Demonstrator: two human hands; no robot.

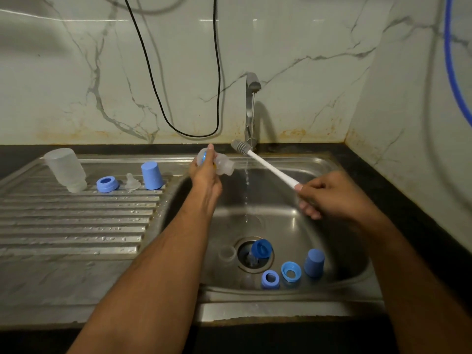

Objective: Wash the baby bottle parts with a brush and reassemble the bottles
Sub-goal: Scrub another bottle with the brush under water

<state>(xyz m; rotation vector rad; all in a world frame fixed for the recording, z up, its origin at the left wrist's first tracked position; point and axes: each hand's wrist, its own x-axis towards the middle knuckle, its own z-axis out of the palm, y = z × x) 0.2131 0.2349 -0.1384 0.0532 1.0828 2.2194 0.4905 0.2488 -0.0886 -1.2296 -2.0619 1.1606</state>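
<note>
My left hand grips a small clear bottle body over the sink's left side, its mouth turned to the right. My right hand holds the white handle of a bottle brush; its grey bristle head sits just right of the bottle mouth, outside it, beside the thin water stream. On the draining board stand an upturned clear bottle, a blue ring, a clear teat and a blue cap.
The tap runs into the steel sink. In the basin lie two blue rings, a blue cap, a clear part and a blue piece on the drain. A black cable hangs on the wall.
</note>
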